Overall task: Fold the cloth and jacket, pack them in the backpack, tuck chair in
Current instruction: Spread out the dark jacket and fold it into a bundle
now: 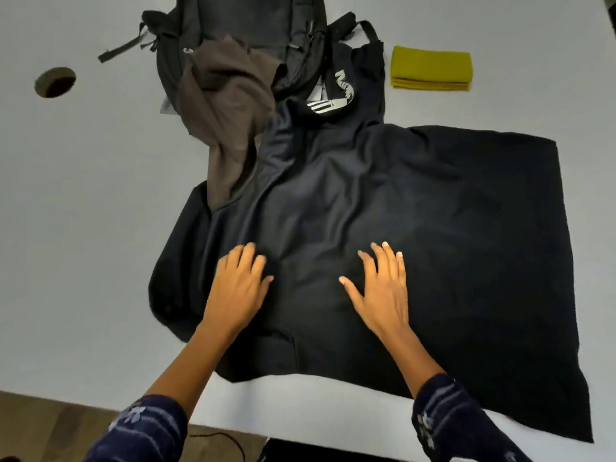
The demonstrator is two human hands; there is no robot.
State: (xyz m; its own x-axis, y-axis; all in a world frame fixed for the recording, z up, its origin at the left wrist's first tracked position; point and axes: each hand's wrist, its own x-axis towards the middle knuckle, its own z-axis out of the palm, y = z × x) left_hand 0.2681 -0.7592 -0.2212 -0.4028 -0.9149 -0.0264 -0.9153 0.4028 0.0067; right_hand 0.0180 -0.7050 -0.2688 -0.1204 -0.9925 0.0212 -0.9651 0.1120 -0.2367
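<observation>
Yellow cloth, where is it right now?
In the head view the folded yellow cloth lies on the table at the far right, apart from the backpack, beyond the black jacket.

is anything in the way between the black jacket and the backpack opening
Yes. A brown garment spills out of the backpack mouth and drapes onto the black jacket. Both hands rest flat on the jacket, nothing between them.
</observation>
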